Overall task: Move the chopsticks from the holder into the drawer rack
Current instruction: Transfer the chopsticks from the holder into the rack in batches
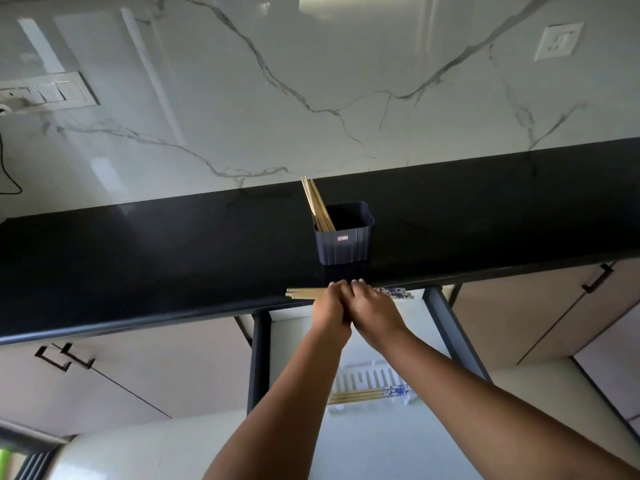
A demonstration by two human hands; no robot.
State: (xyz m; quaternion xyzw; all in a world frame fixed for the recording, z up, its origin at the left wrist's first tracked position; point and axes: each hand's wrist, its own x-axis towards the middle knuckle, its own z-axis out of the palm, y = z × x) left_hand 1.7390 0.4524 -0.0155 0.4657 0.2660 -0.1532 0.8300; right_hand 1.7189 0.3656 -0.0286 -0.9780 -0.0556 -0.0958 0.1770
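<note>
A dark blue holder [344, 244] stands on the black counter [156, 258] with several wooden chopsticks [317, 206] leaning in its left corner. In front of it, both my hands grip one bundle of chopsticks [304, 293] held level over the counter's front edge. My left hand [332, 304] and my right hand [372, 304] touch side by side on the bundle. Its plain wooden ends stick out left, its blue-patterned ends right. Below, in the open drawer, a white rack [363, 377] holds several more chopsticks [367, 394] lying flat.
A marble wall with a socket [557, 41] and a switch panel [52, 91] rises behind the counter. Cabinet doors with black handles [64, 356] flank the open drawer, whose dark side rails [259, 358] run on both sides.
</note>
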